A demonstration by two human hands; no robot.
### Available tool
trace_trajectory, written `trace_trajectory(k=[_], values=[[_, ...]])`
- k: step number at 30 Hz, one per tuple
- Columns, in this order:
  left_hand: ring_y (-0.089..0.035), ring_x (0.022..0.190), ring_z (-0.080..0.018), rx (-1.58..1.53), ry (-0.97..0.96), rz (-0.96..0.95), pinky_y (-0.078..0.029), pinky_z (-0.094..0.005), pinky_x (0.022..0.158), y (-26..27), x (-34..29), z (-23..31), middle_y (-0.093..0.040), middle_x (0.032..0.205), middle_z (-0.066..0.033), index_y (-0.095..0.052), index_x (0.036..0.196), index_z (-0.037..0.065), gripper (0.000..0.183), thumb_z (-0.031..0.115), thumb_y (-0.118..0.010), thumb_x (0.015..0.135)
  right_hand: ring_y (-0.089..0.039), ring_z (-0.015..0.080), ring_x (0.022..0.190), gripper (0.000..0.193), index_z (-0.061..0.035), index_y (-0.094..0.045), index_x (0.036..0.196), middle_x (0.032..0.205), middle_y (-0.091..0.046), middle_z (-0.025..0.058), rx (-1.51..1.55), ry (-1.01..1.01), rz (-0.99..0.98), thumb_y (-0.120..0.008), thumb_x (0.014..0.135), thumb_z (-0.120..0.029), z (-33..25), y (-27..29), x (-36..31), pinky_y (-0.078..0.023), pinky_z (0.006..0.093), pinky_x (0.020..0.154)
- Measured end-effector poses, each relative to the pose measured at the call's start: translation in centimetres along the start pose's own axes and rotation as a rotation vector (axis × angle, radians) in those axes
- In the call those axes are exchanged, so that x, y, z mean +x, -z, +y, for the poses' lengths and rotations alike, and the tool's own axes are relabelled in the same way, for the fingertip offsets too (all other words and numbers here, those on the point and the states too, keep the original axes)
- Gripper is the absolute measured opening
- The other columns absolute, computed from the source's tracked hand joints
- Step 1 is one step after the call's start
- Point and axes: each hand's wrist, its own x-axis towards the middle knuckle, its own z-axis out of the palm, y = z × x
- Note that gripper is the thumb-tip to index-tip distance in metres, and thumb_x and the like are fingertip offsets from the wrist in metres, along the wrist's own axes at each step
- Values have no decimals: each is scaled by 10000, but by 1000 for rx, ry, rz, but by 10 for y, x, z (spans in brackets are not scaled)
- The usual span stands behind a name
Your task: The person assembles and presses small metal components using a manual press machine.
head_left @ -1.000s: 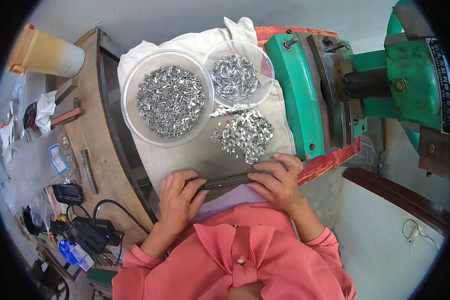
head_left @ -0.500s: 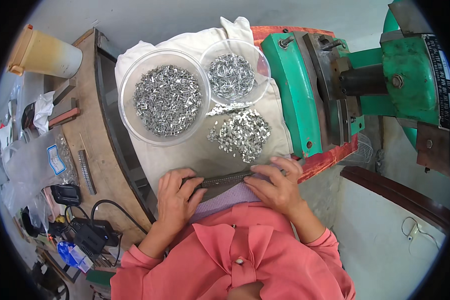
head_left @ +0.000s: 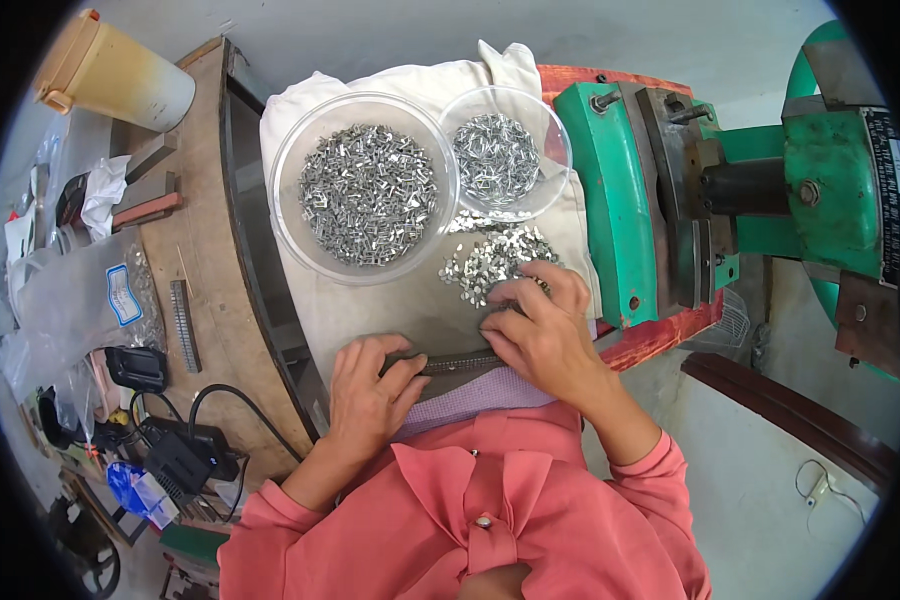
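A narrow dark metal bar point(head_left: 462, 363) with a row of small slots lies crosswise at the cloth's near edge. My left hand point(head_left: 375, 390) is closed round its left end, thumb and fingers gripping it. My right hand point(head_left: 548, 325) is off the bar, its fingers curled at the near right edge of a pile of small flat silvery metal pieces point(head_left: 480, 265). Whatever lies between those fingertips is hidden. Beyond the pile stand a large clear tub point(head_left: 280, 215) of small bent metal parts and a smaller clear bowl point(head_left: 562, 165) of thin shiny metal parts.
A green machine point(head_left: 610, 210) with a steel clamp block stands on a red board point(head_left: 660, 328) at the right. On the left, a wooden bench point(head_left: 205, 270) carries a yellowish bucket point(head_left: 120, 75), plastic bags, another slotted bar point(head_left: 184, 325) and a black cable point(head_left: 240, 393).
My right hand has left the bar's right end and reached forward to the pile of metal pieces. My left hand stays on the bar. The whole view has shifted slightly.
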Motion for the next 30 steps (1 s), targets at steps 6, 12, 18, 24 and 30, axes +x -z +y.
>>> trace_trajectory(k=[6,12,18,24,30], values=[[-582,978,-264,17,5,-5,-436,-396,816,1,-1,-1,-612,1092,-52,-712,1001,98,304,121,-813,714,-500,288,1194,64,-147,-726,794,1115,-622,6,85,76,-186,-731,731,-149,11,7,18,-349,467,1024],[-592,960,-296,31,-15,-7,-431,-404,791,0,1,-1,-620,1073,-79,-688,1006,80,334,120,-825,704,-478,309,1223,141,-171,-720,820,1195,-611,-7,35,113,-231,-792,700,-153,13,6,14,-344,458,1023],[-591,964,-299,42,-8,-20,-430,-403,784,0,1,0,-619,1068,-82,-686,1004,77,326,126,-820,711,-500,273,1207,169,-117,-673,836,1132,-624,-2,-31,80,-130,-794,724,-156,14,11,-1,-350,439,1023],[-583,987,-262,63,-57,-45,-454,-393,855,4,3,5,-601,1087,-62,-711,1132,121,361,126,-733,772,-521,273,1175,198,-140,-691,860,1120,-656,-24,59,-11,-80,-813,706,-121,2,20,-26,-349,427,998],[-594,1045,-249,192,-250,-103,-457,-382,920,6,6,7,-600,1107,-79,-710,1209,160,424,156,-571,809,-515,243,1208,126,-100,-696,902,1158,-648,-3,-132,66,-61,-686,787,-148,-10,12,-38,-348,409,1044]])
